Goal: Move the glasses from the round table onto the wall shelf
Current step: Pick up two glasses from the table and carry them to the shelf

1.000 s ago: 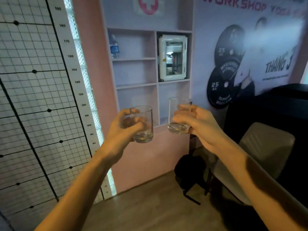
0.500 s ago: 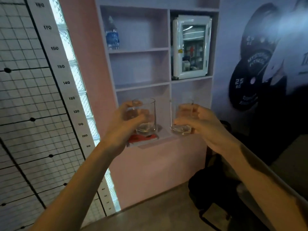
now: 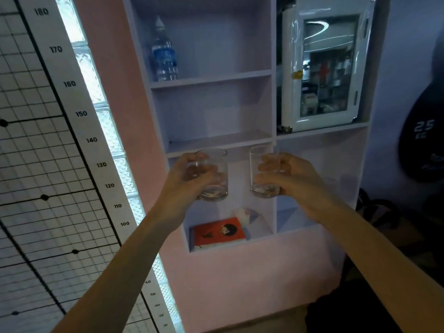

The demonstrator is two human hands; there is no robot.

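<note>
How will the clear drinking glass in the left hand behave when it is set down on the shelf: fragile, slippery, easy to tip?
The clear drinking glass in the left hand looks like smooth real glass, so probably fragile and a little slippery. Its base looks thick and its body short and wide, so it should stand steadily. It appears empty, so likely light.

glasses (image 3: 212,175) looking clear, glossy | wall shelf (image 3: 211,79) showing matt painted board | bottle (image 3: 164,54) showing clear plastic | cabinet (image 3: 326,66) gleaming glossy white
</note>
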